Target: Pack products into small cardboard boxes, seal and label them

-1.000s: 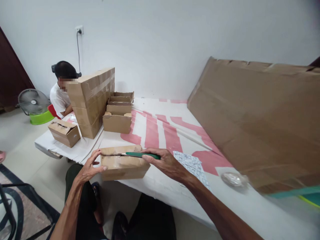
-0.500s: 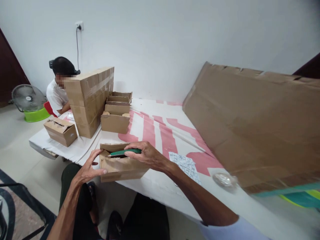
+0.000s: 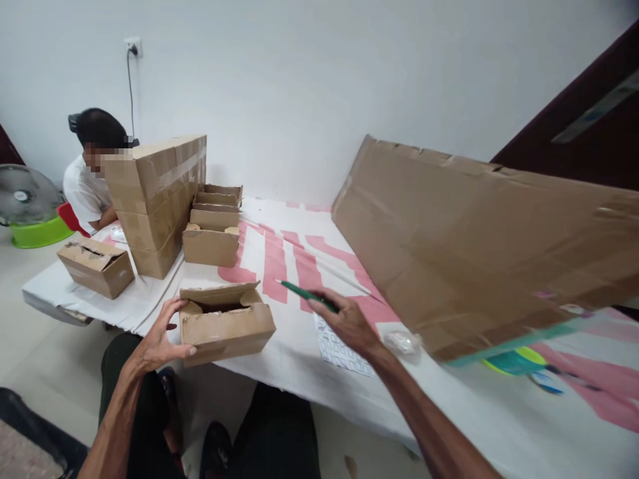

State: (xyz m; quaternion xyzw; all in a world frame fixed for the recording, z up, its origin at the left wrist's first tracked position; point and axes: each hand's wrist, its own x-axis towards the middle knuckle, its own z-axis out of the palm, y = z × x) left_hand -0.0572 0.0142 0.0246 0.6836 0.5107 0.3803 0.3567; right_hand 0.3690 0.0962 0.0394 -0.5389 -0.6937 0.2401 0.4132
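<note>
on the desk (image 3: 299, 362), a cardboard box (image 3: 227, 332) is resting, likely light but stiff; the left hand (image 3: 154, 343) is grasping its end, probably the surest hold, the right hand (image 3: 348, 322) clasping a green-handled cutter (image 3: 301, 291).

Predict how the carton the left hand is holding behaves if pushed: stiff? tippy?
The carton likely slides rather than rolls, being flat-sided. It looks fairly stiff cardboard, though the raised flap may bend. Sitting at the table's near edge, it could tip off if pushed outward.
</note>
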